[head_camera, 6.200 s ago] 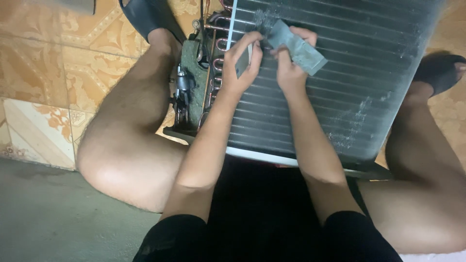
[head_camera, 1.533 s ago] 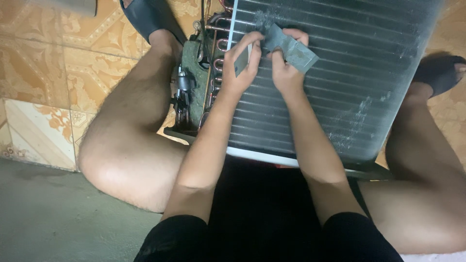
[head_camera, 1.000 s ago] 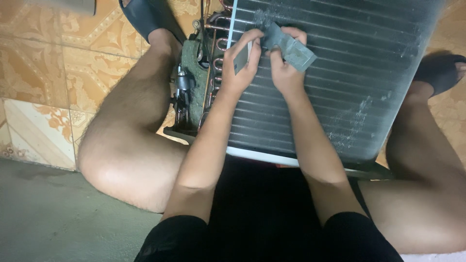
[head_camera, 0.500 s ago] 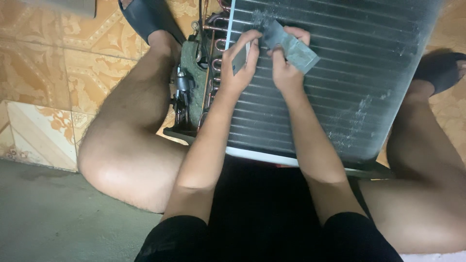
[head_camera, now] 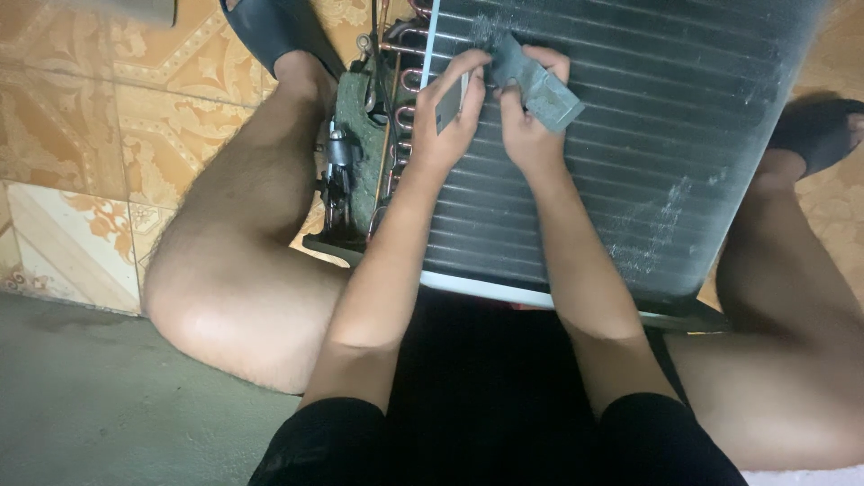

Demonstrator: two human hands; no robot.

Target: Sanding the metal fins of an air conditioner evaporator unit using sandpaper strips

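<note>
Patterned floor tiles [head_camera: 99,135], a black sandal [head_camera: 270,31], grey concrete floor [head_camera: 108,405].

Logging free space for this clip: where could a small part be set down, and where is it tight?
Bare patches: the grey floor beside the left knee, and the patterned tiles left of the sandal. The finned coil lies open to the right of the hands. Crowded: the left hand and right hand around the grey block, next to the copper tube bends.

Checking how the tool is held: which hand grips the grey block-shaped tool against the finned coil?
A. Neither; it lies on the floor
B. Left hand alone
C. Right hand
C: the right hand grips the grey block-shaped tool on the finned coil; the left hand holds a small flat piece beside it.
</note>
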